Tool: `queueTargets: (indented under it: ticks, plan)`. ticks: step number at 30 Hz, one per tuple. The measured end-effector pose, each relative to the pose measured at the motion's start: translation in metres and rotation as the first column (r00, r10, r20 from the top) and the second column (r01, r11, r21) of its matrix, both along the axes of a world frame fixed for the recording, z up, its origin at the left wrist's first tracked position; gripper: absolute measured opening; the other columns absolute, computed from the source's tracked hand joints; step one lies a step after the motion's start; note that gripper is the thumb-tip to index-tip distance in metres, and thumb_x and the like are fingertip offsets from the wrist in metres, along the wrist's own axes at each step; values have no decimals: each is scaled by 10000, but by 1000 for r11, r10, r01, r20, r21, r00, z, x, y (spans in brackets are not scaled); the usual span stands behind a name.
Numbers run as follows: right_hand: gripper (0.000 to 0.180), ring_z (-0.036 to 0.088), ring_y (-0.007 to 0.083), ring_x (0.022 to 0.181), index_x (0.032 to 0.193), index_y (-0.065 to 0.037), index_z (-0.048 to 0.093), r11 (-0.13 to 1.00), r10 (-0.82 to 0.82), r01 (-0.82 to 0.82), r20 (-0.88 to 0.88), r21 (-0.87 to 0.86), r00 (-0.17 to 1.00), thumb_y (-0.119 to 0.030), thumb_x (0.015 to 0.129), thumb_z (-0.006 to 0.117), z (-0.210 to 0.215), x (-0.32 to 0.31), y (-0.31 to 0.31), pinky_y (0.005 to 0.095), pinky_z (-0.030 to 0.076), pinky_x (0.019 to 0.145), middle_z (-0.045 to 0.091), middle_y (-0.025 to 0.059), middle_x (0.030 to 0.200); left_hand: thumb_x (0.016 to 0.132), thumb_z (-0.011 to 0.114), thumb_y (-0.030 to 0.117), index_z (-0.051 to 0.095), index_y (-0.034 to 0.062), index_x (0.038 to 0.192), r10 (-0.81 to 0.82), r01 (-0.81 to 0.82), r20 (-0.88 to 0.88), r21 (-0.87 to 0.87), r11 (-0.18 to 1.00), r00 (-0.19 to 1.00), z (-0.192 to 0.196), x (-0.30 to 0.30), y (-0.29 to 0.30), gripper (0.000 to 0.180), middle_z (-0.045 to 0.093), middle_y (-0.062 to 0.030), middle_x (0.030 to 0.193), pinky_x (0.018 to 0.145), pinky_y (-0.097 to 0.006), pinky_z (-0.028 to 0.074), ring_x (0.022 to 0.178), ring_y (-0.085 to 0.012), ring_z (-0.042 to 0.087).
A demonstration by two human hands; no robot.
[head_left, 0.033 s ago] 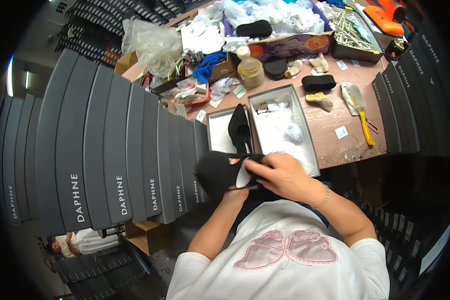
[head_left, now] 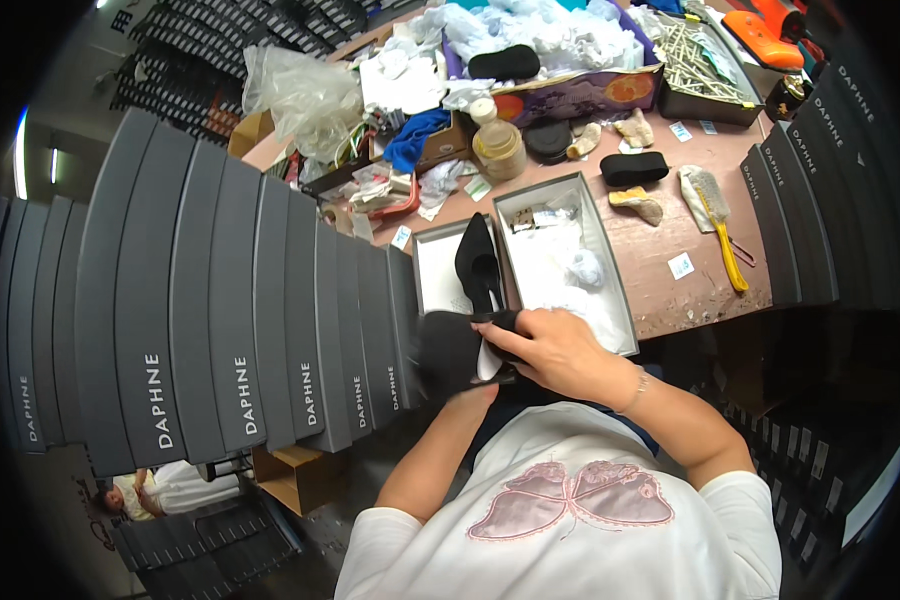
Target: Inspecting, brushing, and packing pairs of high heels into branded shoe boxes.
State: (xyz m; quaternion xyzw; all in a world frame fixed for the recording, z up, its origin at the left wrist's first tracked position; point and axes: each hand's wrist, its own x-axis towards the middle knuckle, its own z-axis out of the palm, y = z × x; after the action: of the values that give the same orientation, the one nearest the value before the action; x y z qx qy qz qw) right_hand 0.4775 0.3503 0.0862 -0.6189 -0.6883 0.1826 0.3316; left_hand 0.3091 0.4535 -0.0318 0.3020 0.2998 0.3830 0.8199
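In front of my body a black high-heeled shoe [head_left: 497,362] with a pale inner lining is held up. My right hand [head_left: 560,345] is closed on it from the right, thumb and fingers over its opening. My left hand [head_left: 478,396] reaches up from below; its fingers are hidden behind the black material. A blurred, rounded black shape [head_left: 442,350] covers that side, and I cannot make out whether it is the shoe's front or a separate cloth or pad. Just beyond, a matching black pump [head_left: 478,255] lies in an open grey shoebox [head_left: 440,235].
The box's other half [head_left: 615,260] holds white paper. Tall stacks of grey shoeboxes [head_left: 200,300] stand at left and right [head_left: 820,200]. A yellow-handled brush [head_left: 725,240], black oval pads [head_left: 635,168] and a jar [head_left: 498,145] are on the table. A person [head_left: 135,490] is at lower left.
The blurred black shape has shifted slightly right, and a bit of skin seen at its upper edge is now nearly hidden. My right hand stays on the shoe.
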Motion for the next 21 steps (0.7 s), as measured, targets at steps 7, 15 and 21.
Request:
queueTargets:
  ticks: [7, 15, 21]
  plan:
    - [387, 579, 347, 839, 1110, -19, 532, 957, -287, 281, -361, -70, 887, -82, 765, 695, -57, 58, -3, 390, 471, 751, 564, 173, 957, 989, 419, 316, 623, 79, 944, -16, 30, 112, -123, 992, 994, 31, 5, 42, 315, 669, -64, 887, 846, -342, 499, 875, -187, 646]
    - [351, 562, 360, 951, 1068, -9, 567, 954, -141, 195, -235, 228, 962, 1, 725, 641, -12, 28, -6, 418, 465, 819, 569, 172, 1028, 986, 407, 252, 617, 43, 958, 119, -118, -23, 37, 992, 993, 24, 9, 21, 297, 670, -90, 894, 799, -324, 527, 824, -194, 649]
    - [236, 481, 241, 781, 928, -104, 647, 929, -138, 61, 188, 366, 972, -185, 708, 619, -62, -35, 28, 374, 401, 689, 550, 75, 917, 1001, 384, 255, 612, 0, 1033, 122, -94, -220, 132, 987, 968, 45, 20, -11, 343, 640, -82, 920, 768, -266, 511, 802, -154, 622]
